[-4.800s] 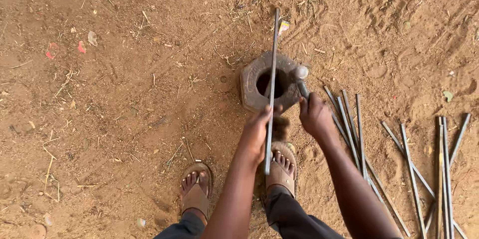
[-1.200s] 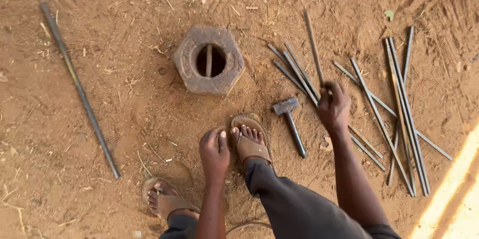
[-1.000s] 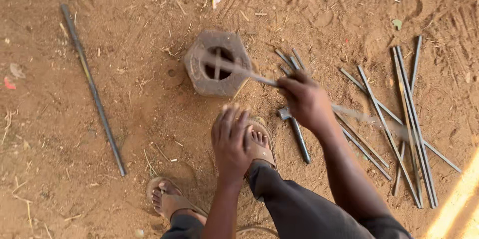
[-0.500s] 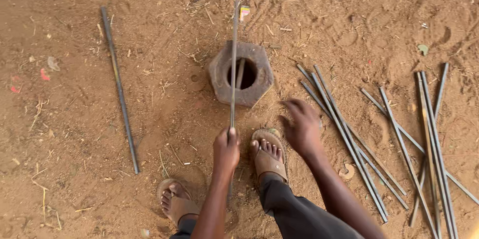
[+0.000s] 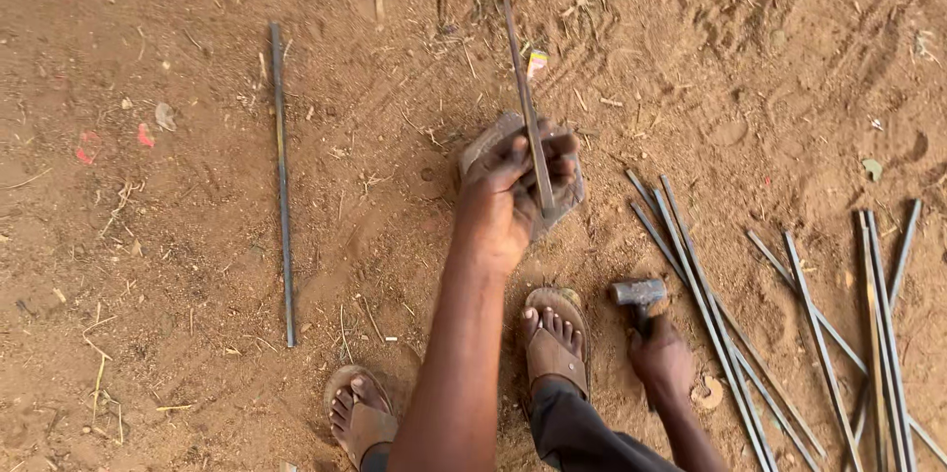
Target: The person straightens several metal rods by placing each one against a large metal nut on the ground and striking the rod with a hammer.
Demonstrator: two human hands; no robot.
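Left hand (image 5: 508, 201) grips rod (image 5: 523, 87), fingers wrapped around it, directly above hex block (image 5: 567, 198). Right hand (image 5: 661, 363) closed around hammer (image 5: 639, 292) handle, beside rod pile (image 5: 730, 334).

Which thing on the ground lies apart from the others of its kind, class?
One metal rod lies alone on the dirt at the left, far from the pile of rods at the right. The left hand holds another rod over the block; the right hand grips a hammer.
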